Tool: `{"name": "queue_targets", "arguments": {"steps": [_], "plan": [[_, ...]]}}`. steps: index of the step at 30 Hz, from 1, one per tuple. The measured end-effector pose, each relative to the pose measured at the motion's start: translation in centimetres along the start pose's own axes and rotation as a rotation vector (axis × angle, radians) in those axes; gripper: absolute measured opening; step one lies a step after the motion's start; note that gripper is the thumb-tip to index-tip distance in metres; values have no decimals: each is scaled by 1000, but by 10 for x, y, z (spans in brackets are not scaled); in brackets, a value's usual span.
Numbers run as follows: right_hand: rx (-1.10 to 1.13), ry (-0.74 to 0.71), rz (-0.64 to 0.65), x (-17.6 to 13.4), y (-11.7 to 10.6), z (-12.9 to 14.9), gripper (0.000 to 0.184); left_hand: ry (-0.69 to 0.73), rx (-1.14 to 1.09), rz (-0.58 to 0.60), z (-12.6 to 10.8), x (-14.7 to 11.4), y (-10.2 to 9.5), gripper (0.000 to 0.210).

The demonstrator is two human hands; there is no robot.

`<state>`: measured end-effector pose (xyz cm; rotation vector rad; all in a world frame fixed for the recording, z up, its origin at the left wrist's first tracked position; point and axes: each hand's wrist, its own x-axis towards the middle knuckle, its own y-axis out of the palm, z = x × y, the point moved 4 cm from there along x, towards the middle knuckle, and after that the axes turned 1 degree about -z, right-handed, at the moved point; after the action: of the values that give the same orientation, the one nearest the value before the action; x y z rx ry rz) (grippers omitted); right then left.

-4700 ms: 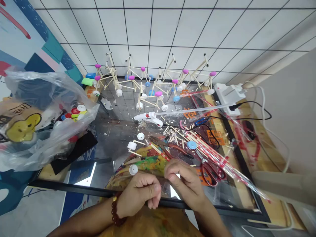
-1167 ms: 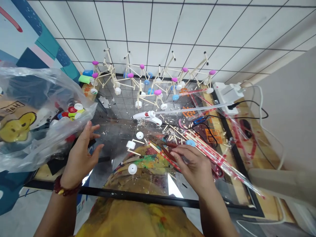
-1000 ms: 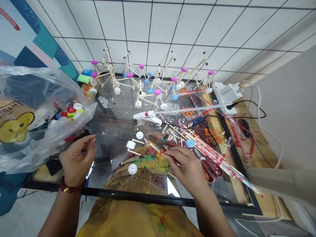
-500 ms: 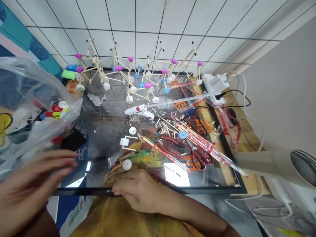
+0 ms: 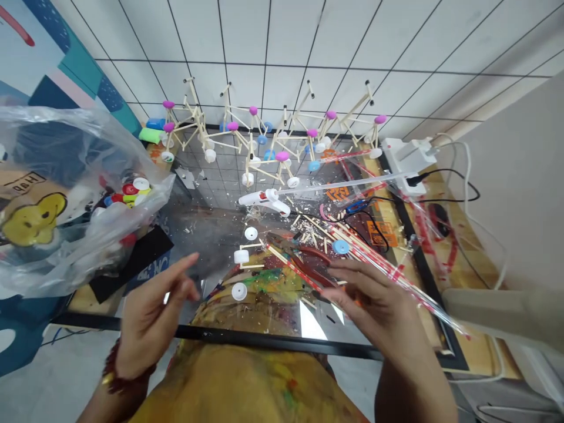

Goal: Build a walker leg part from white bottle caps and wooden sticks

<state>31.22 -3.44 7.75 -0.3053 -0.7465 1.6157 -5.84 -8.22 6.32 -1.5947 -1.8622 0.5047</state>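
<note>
My left hand (image 5: pixel 158 311) hangs above the table's front left, index finger stretched out and the others partly curled, with nothing seen in it. Over the right side my right hand (image 5: pixel 383 302) is spread, thumb apart from the fingers, close to the handles of the red-handled pliers (image 5: pixel 314 264). It covers the spot where red-handled scissors lay. Between the hands are a white bottle cap (image 5: pixel 239 291), another white cap (image 5: pixel 251 234), and a small piece made of sticks and a white cap (image 5: pixel 241 257). A blue cap (image 5: pixel 341 247) rests on the bundle of wooden sticks (image 5: pixel 374 258).
A white glue gun (image 5: pixel 264 200) lies mid-table, its cable running right. Behind it stand several stick models with pink tops (image 5: pixel 282 156). A clear plastic bag (image 5: pixel 88 235) holding coloured caps is at left. A white power strip (image 5: pixel 403 164) sits at the right back.
My right hand has moved from the front edge to the right, over the tools. My left hand has come inward from the far left. The view has shifted left.
</note>
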Motion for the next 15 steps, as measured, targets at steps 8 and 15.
{"name": "queue_targets", "arguments": {"steps": [8, 15], "plan": [[-197, -206, 101, 13, 64, 20, 15, 260, 119, 78, -23, 51, 65, 26], [-353, -195, 261, 29, 112, 22, 19, 252, 53, 178, -11, 65, 86, 29]]}}
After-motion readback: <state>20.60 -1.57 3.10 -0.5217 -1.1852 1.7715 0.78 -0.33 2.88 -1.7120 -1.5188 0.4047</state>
